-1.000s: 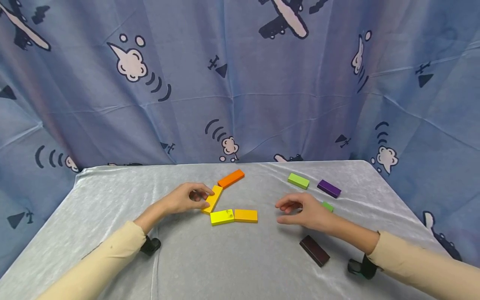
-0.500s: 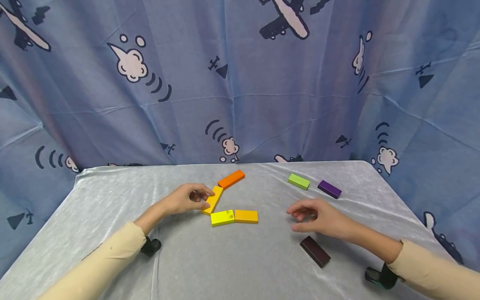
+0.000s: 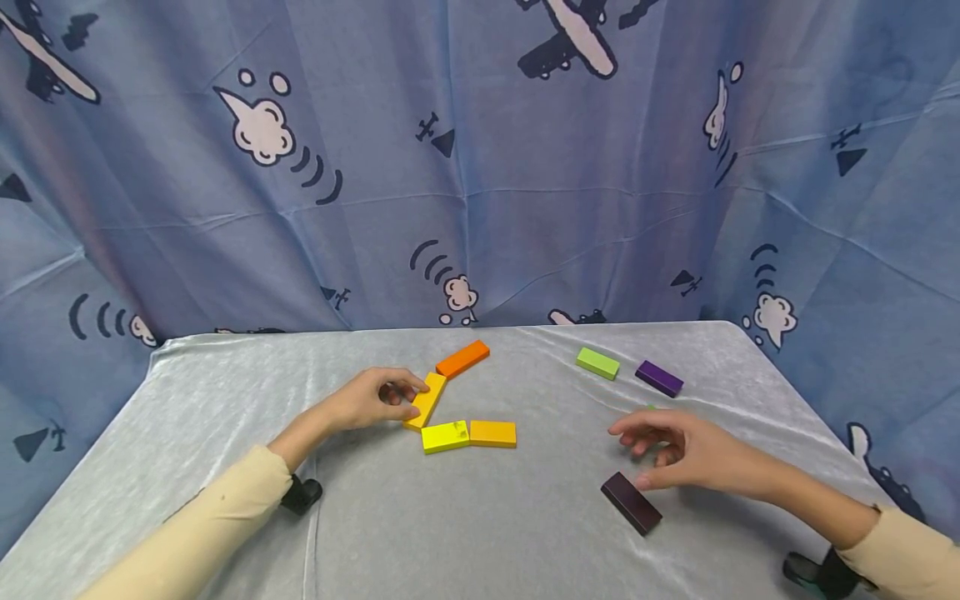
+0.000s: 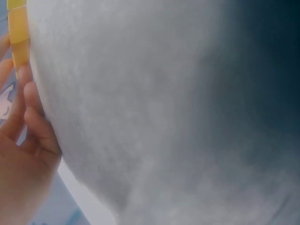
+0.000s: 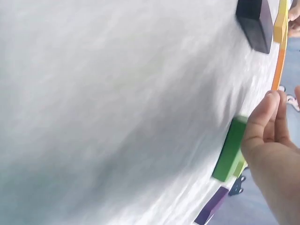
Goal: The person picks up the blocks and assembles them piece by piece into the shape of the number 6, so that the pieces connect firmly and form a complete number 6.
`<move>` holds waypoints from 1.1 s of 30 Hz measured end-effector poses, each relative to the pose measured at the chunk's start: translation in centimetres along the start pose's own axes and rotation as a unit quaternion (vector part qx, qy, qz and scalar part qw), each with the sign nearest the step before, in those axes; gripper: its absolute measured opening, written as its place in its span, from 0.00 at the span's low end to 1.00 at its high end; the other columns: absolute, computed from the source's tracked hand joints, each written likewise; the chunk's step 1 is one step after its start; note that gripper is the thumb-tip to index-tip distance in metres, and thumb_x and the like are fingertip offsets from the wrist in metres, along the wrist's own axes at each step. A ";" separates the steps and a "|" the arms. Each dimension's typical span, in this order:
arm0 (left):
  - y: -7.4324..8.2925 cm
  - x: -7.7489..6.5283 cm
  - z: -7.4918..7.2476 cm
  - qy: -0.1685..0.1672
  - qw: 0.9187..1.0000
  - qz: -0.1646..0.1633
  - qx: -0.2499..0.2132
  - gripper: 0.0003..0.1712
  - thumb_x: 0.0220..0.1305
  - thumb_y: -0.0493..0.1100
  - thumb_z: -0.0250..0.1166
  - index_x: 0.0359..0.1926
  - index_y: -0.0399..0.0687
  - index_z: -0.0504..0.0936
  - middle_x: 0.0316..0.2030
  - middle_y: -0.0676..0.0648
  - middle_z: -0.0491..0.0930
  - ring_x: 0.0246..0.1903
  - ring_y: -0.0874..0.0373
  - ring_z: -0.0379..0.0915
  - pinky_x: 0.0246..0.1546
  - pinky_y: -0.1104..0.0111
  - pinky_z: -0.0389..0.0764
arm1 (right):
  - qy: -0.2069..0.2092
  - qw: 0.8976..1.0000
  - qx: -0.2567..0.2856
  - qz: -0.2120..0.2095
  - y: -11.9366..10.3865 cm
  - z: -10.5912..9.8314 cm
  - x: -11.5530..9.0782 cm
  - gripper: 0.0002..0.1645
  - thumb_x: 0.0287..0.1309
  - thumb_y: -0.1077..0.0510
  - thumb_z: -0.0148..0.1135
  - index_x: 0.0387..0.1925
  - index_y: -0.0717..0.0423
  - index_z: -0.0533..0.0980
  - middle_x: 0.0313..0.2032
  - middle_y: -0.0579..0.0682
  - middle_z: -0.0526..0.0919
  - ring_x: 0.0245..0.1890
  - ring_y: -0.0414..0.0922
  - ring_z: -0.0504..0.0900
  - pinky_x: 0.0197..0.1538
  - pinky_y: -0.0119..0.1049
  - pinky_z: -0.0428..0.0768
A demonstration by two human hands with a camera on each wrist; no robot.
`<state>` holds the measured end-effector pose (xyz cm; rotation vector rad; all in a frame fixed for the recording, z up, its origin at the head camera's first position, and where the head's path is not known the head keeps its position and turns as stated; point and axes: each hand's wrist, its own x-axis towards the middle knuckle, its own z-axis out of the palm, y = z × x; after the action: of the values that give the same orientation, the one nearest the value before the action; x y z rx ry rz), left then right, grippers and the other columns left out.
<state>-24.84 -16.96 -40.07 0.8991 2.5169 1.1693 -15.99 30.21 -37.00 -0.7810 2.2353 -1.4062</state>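
Under left hand (image 3: 377, 395) and right hand (image 3: 701, 454), grey cloth (image 3: 465, 521). Right fingers apart, nothing held; dark block (image 3: 632, 504) near thumb, don't bump. Yellow block (image 3: 430, 399) pinched between left thumb and fingers: best press lightly, keep it steady.

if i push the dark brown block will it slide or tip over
The dark brown block looks rigid, with straight edges, so it probably won't bend. Lying flat on a long face, it would likely slide rather than roll or tip. The grey cloth beneath, visibly creased, may add some drag.
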 end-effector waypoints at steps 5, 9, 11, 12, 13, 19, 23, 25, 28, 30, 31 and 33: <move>0.0 -0.1 0.0 -0.001 1.000 0.002 -0.003 0.18 0.64 0.37 0.72 0.55 0.41 0.84 0.41 0.46 0.82 0.36 0.54 0.75 0.39 0.65 0.77 | -0.021 0.998 -0.030 -0.055 0.8 -0.6 -1.0 0.36 0.54 0.68 0.75 0.65 0.64 0.73 0.49 0.62 0.80 0.45 0.51 0.78 0.37 0.39 0.81; 0.0 -0.1 0.0 -0.002 1.000 0.001 -0.003 0.18 0.64 0.38 0.72 0.55 0.42 0.84 0.42 0.46 0.82 0.37 0.54 0.76 0.40 0.65 0.77 | -0.035 0.994 -0.064 -0.083 1.5 -0.7 -1.5 0.40 0.51 0.65 0.79 0.66 0.59 0.73 0.47 0.56 0.81 0.41 0.48 0.78 0.35 0.39 0.80; 0.0 -0.1 0.0 -0.002 1.000 0.000 -0.002 0.18 0.64 0.38 0.72 0.55 0.42 0.84 0.41 0.47 0.82 0.37 0.54 0.76 0.40 0.64 0.77 | -0.038 0.992 -0.074 -0.090 1.8 -0.5 -1.7 0.42 0.49 0.64 0.80 0.66 0.57 0.73 0.45 0.55 0.80 0.39 0.48 0.78 0.34 0.38 0.79; 0.0 -0.1 0.0 -0.002 1.000 -0.001 -0.002 0.18 0.64 0.38 0.72 0.55 0.42 0.84 0.41 0.47 0.82 0.37 0.54 0.76 0.39 0.64 0.77 | -0.039 0.992 -0.076 -0.092 1.9 -0.5 -1.8 0.42 0.48 0.63 0.81 0.66 0.57 0.73 0.45 0.54 0.80 0.39 0.47 0.77 0.33 0.38 0.79; 0.0 -0.1 0.0 -0.002 1.000 -0.002 -0.002 0.18 0.64 0.38 0.72 0.55 0.42 0.84 0.41 0.47 0.82 0.36 0.54 0.75 0.39 0.64 0.77 | -0.040 0.992 -0.076 -0.092 2.1 -0.4 -1.9 0.43 0.48 0.63 0.81 0.66 0.57 0.73 0.44 0.54 0.80 0.38 0.47 0.77 0.33 0.37 0.79; -0.1 0.0 0.1 -0.003 1.000 -0.006 0.000 0.18 0.64 0.38 0.72 0.55 0.42 0.85 0.41 0.47 0.82 0.36 0.54 0.75 0.39 0.64 0.77 | -0.041 0.993 -0.067 -0.091 2.7 0.1 -2.2 0.44 0.46 0.66 0.81 0.66 0.58 0.73 0.42 0.54 0.77 0.35 0.46 0.75 0.28 0.36 0.77; 0.0 0.0 0.0 -0.002 1.000 -0.004 -0.001 0.18 0.64 0.37 0.72 0.55 0.42 0.84 0.41 0.47 0.82 0.36 0.54 0.75 0.39 0.64 0.77 | -0.036 0.990 -0.085 -0.102 2.8 0.4 -2.2 0.44 0.45 0.64 0.82 0.65 0.58 0.73 0.41 0.51 0.77 0.34 0.45 0.75 0.28 0.37 0.75; 0.1 -0.1 0.0 -0.002 1.000 -0.002 0.000 0.18 0.64 0.37 0.72 0.55 0.41 0.84 0.41 0.46 0.82 0.36 0.54 0.75 0.39 0.64 0.77 | -0.034 0.988 -0.096 -0.112 2.8 0.5 -2.2 0.44 0.44 0.62 0.83 0.65 0.57 0.74 0.41 0.51 0.77 0.34 0.45 0.74 0.29 0.37 0.74; 0.2 -0.1 0.0 -0.003 1.000 -0.003 -0.001 0.18 0.64 0.37 0.72 0.55 0.41 0.84 0.41 0.46 0.82 0.36 0.54 0.75 0.39 0.65 0.77 | -0.034 0.986 -0.113 -0.121 2.8 0.7 -2.0 0.43 0.44 0.60 0.84 0.64 0.56 0.75 0.39 0.50 0.77 0.32 0.45 0.73 0.31 0.37 0.73; 0.2 -0.1 0.0 -0.003 1.000 -0.005 -0.001 0.18 0.64 0.37 0.72 0.55 0.41 0.84 0.41 0.46 0.82 0.36 0.54 0.75 0.39 0.64 0.77 | -0.035 0.985 -0.117 -0.120 2.7 0.8 -2.0 0.41 0.45 0.59 0.83 0.62 0.55 0.76 0.39 0.49 0.77 0.32 0.45 0.73 0.31 0.37 0.73; 0.2 -0.1 0.0 -0.003 1.000 -0.005 -0.001 0.18 0.64 0.37 0.72 0.55 0.41 0.84 0.41 0.46 0.82 0.36 0.54 0.75 0.39 0.64 0.77 | -0.037 0.985 -0.119 -0.118 2.7 0.8 -1.9 0.40 0.45 0.59 0.83 0.62 0.55 0.76 0.38 0.49 0.77 0.32 0.45 0.73 0.31 0.37 0.73; 0.2 0.0 0.0 -0.002 1.000 -0.006 0.000 0.18 0.64 0.37 0.72 0.55 0.41 0.84 0.41 0.47 0.82 0.36 0.54 0.75 0.39 0.64 0.77 | -0.039 0.986 -0.120 -0.113 2.6 0.8 -1.9 0.38 0.47 0.58 0.83 0.61 0.55 0.77 0.38 0.49 0.77 0.32 0.45 0.74 0.32 0.38 0.73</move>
<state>-24.75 -16.87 -39.93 0.8833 2.5144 1.1626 -14.74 31.77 -39.66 -1.1801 2.3417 -1.1889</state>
